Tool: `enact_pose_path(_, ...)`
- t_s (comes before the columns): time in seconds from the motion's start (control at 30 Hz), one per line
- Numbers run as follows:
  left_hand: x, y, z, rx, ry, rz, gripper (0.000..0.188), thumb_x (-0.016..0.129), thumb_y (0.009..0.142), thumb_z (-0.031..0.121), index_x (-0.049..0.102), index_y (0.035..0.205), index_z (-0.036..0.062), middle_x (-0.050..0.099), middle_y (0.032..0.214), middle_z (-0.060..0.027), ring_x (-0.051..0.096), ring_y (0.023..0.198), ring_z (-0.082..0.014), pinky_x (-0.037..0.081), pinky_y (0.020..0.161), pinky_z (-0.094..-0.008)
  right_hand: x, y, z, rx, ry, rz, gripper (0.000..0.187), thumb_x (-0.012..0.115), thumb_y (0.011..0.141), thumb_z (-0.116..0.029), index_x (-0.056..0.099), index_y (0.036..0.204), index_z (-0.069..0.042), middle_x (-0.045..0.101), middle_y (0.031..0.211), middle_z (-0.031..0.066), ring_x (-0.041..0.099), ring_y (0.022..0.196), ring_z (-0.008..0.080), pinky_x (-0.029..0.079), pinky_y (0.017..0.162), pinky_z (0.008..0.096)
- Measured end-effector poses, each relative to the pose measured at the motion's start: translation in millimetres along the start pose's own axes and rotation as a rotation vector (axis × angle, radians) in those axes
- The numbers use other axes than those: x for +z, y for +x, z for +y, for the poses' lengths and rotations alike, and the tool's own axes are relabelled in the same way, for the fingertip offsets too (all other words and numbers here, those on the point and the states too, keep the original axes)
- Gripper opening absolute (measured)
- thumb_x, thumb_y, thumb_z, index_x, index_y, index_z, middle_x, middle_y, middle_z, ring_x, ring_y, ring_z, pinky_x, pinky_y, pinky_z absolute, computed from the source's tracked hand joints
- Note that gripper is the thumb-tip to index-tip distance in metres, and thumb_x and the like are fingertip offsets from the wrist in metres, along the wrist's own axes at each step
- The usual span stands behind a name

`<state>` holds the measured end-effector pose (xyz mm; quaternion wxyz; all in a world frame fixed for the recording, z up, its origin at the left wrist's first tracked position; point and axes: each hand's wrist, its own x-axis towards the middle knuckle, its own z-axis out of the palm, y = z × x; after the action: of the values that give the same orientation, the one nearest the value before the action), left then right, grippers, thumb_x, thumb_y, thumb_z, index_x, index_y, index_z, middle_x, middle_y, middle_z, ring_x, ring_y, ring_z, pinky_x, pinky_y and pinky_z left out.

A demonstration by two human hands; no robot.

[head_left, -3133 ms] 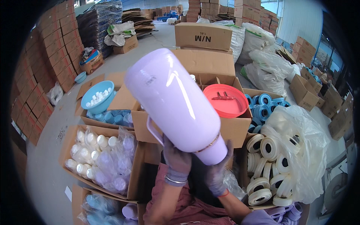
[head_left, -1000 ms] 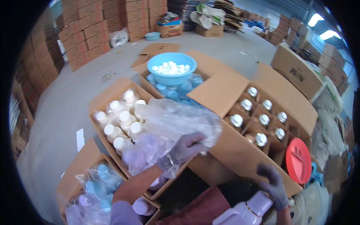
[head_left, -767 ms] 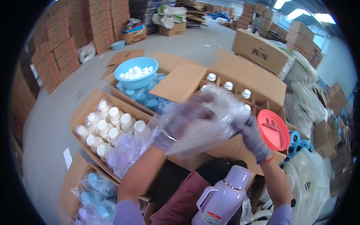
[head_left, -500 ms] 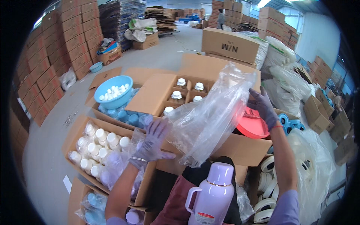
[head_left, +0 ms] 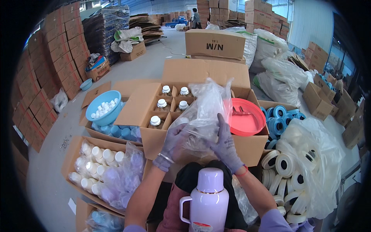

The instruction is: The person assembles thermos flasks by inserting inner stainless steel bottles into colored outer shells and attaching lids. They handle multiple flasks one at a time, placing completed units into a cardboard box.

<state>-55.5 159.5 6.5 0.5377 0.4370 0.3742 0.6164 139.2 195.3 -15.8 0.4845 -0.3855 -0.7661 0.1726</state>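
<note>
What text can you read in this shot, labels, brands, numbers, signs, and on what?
I don't copy wording, so just where it stands:
Far carton: large black letters, upside down, smaller print above them; legible.
Flask: red-and-white label low on its front; too small to read.
Right hand: dark print on the glove; too small.
Stacked cartons at left: reddish markings; too small and blurred.
</note>
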Motion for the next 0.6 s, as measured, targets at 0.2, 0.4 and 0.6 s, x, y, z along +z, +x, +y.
enact_pose_path(0.2, -109, -72, -69, 0.356, 0.201, 0.164, 0.026, 0.068, 0.090, 0.015, 0.064, 0.111, 0.0003, 0.065, 0.102, -0.0064, 0.064, 0.091, -0.0154, 0.054, 0.082, -0.0306, -18, -44, 31, 0.233, -0.183, -0.093, 0.054, 0.062, 0.077, -0.001, 0.053, 0.130, -0.007, 0.059, 0.113, 0.0180, 0.059, 0.103, 0.0379, 0.052, 0.086, 0.0439)
enact_pose_path(0.4, -64, -183, 0, -0.188, 0.087, -0.488, 0.023, 0.067, 0.092, 0.015, 0.071, 0.106, -0.0021, 0.069, 0.099, -0.0073, 0.064, 0.095, -0.0125, 0.052, 0.083, -0.0294, -61, -125, -7, -0.039, -0.327, 0.067, 0.047, 0.059, 0.073, 0.004, 0.058, 0.119, -0.002, 0.057, 0.117, 0.0194, 0.059, 0.103, 0.0376, 0.050, 0.090, 0.0439)
enact_pose_path(0.6, -77, -276, -24, -0.738, 0.557, -0.788, 0.030, 0.068, 0.094, 0.024, 0.071, 0.111, 0.0004, 0.069, 0.110, -0.0101, 0.064, 0.098, -0.0165, 0.050, 0.090, -0.0332, -95, -294, -44, -0.182, -0.225, -0.582, 0.026, 0.063, 0.075, -0.019, 0.062, 0.099, -0.010, 0.058, 0.114, 0.0129, 0.055, 0.109, 0.0349, 0.045, 0.095, 0.0498)
